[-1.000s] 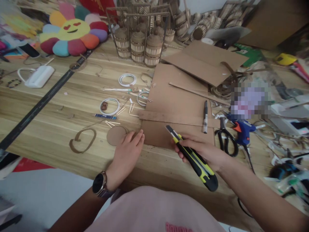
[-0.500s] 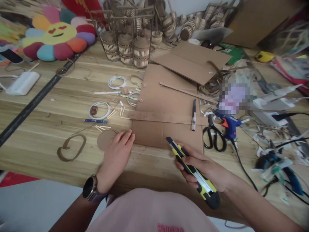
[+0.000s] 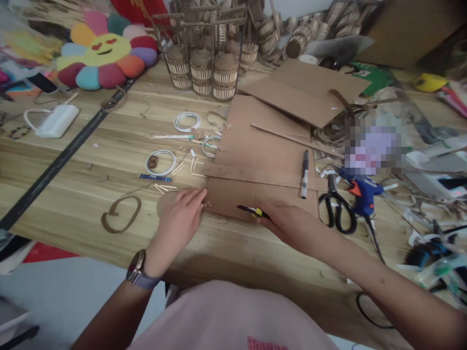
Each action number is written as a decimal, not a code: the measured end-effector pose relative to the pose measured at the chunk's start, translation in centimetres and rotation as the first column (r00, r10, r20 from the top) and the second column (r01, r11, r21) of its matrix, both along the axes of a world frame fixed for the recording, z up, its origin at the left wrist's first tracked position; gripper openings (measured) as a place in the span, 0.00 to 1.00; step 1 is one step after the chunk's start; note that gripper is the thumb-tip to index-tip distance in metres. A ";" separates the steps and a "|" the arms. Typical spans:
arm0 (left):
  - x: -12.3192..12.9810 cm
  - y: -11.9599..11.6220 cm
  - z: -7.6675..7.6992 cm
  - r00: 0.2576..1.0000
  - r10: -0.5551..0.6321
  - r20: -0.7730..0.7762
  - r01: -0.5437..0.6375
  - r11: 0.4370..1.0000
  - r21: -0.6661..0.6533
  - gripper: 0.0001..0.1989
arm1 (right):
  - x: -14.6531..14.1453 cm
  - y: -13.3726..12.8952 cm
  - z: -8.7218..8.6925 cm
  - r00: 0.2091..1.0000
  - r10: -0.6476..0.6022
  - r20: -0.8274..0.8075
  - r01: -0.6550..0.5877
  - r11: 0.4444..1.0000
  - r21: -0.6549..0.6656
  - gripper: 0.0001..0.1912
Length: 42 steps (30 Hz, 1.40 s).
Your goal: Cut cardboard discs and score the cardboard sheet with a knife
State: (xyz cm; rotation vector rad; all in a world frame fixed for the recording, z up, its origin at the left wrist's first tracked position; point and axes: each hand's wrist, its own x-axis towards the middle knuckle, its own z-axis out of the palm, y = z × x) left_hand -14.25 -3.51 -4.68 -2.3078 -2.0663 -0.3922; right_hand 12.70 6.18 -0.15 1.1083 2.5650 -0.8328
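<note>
My left hand lies palm down beside the left edge of the cardboard sheet, its fingers resting together over part of a round cardboard disc. My right hand is closed around a yellow and black utility knife. The knife's dark blade points left over the sheet's front edge; most of its handle is hidden under the hand. Across the sheet lies a cardboard strip, with a black marker at its right end.
Black scissors and a blue glue gun lie right of the sheet. White rings and small sticks are on the left. Lantern-like wooden pieces stand at the back, near a flower cushion.
My right hand has turned over and moved left, bringing the knife blade down toward the sheet's front edge. The view has shifted, so the table items appear further right.
</note>
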 end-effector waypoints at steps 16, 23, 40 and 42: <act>1.2 7.4 -1.1 0.997 -0.080 0.008 0.080 0.997 -0.007 0.25 | -6.3 0.3 -0.4 0.931 0.259 0.258 -0.307 0.937 0.166 0.16; 1.7 7.4 -2.0 0.997 -0.079 -0.023 0.077 0.995 -0.069 0.26 | -6.6 0.1 -0.3 0.928 0.258 0.271 -0.309 0.936 0.169 0.16; 1.5 7.6 -2.1 0.994 -0.097 -0.045 0.094 0.992 -0.081 0.27 | -6.7 -0.3 -0.8 0.921 0.260 0.289 -0.328 0.919 0.219 0.16; 1.5 7.7 -2.1 0.994 -0.099 -0.047 0.095 0.992 -0.082 0.28 | -6.8 -0.4 -0.7 0.918 0.261 0.297 -0.333 0.916 0.225 0.16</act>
